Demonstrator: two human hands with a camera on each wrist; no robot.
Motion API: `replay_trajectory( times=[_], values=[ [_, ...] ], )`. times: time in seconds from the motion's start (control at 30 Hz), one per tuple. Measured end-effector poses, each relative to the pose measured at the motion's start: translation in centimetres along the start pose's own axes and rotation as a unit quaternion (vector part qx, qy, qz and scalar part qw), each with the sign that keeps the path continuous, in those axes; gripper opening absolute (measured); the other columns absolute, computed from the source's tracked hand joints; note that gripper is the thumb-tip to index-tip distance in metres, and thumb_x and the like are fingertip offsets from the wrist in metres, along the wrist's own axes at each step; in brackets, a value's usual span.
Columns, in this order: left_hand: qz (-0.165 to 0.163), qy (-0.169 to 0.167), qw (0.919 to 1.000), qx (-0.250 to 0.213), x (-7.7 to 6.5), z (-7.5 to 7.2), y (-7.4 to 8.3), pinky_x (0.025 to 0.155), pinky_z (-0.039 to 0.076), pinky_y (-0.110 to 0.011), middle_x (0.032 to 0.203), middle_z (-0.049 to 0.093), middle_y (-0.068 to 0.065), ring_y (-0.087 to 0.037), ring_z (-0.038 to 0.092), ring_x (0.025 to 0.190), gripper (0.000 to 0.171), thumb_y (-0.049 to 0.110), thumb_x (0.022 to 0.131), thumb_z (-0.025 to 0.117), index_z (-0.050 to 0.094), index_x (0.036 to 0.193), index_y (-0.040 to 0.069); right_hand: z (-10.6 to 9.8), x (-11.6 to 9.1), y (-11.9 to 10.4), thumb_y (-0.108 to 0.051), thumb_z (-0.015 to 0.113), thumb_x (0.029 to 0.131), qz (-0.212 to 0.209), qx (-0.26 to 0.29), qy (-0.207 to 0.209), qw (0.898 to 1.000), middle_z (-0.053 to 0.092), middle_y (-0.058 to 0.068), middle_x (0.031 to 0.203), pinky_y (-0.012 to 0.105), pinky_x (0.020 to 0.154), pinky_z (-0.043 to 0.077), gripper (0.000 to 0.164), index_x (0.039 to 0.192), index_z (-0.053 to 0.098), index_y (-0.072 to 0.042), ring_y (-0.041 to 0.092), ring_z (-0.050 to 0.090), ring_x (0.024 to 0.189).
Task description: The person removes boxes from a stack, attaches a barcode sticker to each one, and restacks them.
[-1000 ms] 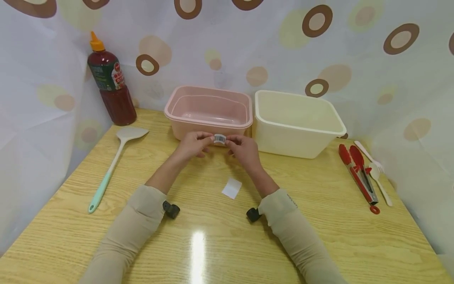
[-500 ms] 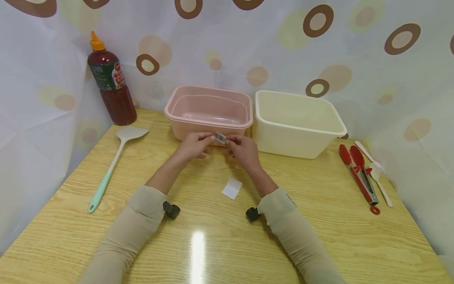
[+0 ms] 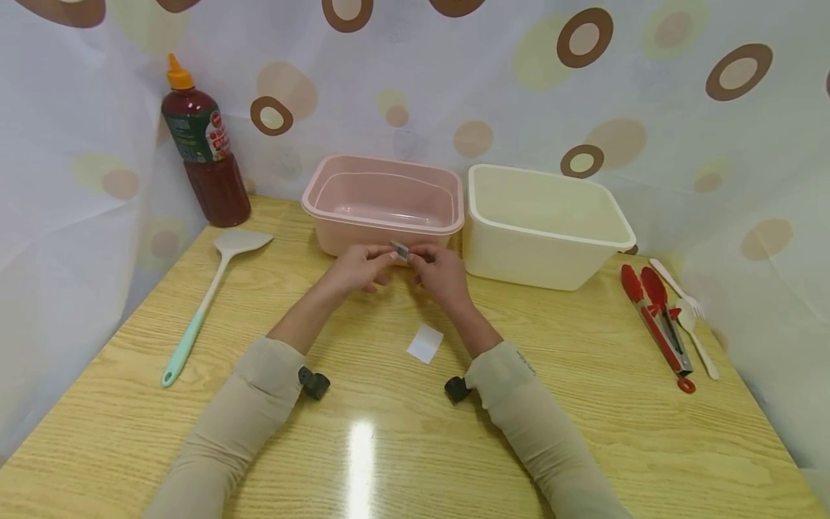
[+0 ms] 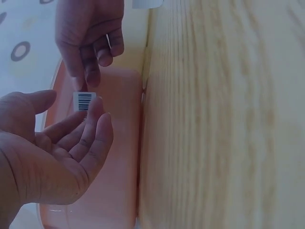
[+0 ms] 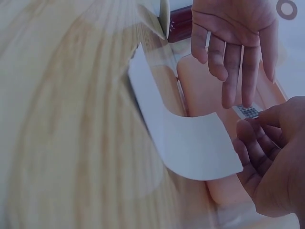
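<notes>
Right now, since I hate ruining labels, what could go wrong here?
The small label, pinched by the right hand, might crease. The left hand has its thumb off the label, so a handover could fumble it. The right forearm, near the curled paper, might brush it.

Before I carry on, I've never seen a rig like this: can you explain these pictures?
There's no machine, just a person's bare hands. The widest picture is taken from the head, the other two from the wrists. The right hand pinches a small barcode label; the left hand is at its other end. Behind them stand a pink tub and a cream bin. A white paper slip lies on the table, nearer the person. On the left are a sauce bottle and a spatula; on the right, red tongs, a fork and a spoon.
</notes>
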State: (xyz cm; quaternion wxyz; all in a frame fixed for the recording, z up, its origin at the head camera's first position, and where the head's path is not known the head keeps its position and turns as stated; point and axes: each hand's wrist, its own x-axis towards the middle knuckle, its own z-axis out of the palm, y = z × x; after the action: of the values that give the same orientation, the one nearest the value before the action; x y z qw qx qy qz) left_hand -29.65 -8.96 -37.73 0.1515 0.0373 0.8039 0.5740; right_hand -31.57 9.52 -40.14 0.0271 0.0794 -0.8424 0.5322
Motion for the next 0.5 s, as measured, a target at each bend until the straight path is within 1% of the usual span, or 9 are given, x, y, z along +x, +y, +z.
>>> replay_trajectory(
  times=[0.13,0.3,0.4,0.5],
  values=[
    [0.002,-0.005,1.0,-0.001,-0.16,0.0,0.07,0.087,0.055,-0.038,0.149,0.056,-0.011,-0.035,0.067,0.118,0.051,0.041,0.105,0.053,0.053,0.149,0.014,0.11,-0.03,-0.14,-0.018,0.066,0.099,-0.004,0.003,0.0,1.0,0.075,0.022,0.103,0.02,0.052,0.049,0.021,0.112,0.075,-0.003,0.037,0.068,0.069],
    [0.004,-0.008,1.0,0.001,-0.14,0.01,0.04,0.086,0.054,-0.038,0.148,0.056,-0.012,-0.035,0.067,0.118,0.051,0.04,0.106,0.052,0.051,0.15,0.013,0.22,-0.01,-0.29,-0.017,0.067,0.098,-0.012,-0.006,0.001,1.0,0.075,0.023,0.1,0.02,0.05,0.047,0.021,0.111,0.075,-0.003,0.033,0.066,0.064],
    [0.004,-0.004,1.0,-0.003,-0.14,-0.01,0.04,0.087,0.054,-0.04,0.147,0.057,-0.012,-0.036,0.067,0.117,0.051,0.039,0.106,0.052,0.051,0.15,0.014,0.3,0.02,-0.29,-0.017,0.067,0.098,-0.016,-0.01,0.001,1.0,0.075,0.023,0.099,0.019,0.05,0.047,0.021,0.112,0.075,-0.002,0.038,0.067,0.066],
    [0.007,0.007,0.9999,-0.009,-0.12,-0.03,0.04,0.084,0.055,-0.04,0.145,0.059,-0.012,-0.037,0.068,0.115,0.049,0.038,0.106,0.053,0.052,0.149,0.014,0.36,0.04,-0.29,-0.016,0.066,0.098,-0.021,-0.011,-0.001,1.0,0.075,0.023,0.099,0.019,0.049,0.046,0.022,0.113,0.074,-0.002,0.044,0.068,0.07]
  ],
)
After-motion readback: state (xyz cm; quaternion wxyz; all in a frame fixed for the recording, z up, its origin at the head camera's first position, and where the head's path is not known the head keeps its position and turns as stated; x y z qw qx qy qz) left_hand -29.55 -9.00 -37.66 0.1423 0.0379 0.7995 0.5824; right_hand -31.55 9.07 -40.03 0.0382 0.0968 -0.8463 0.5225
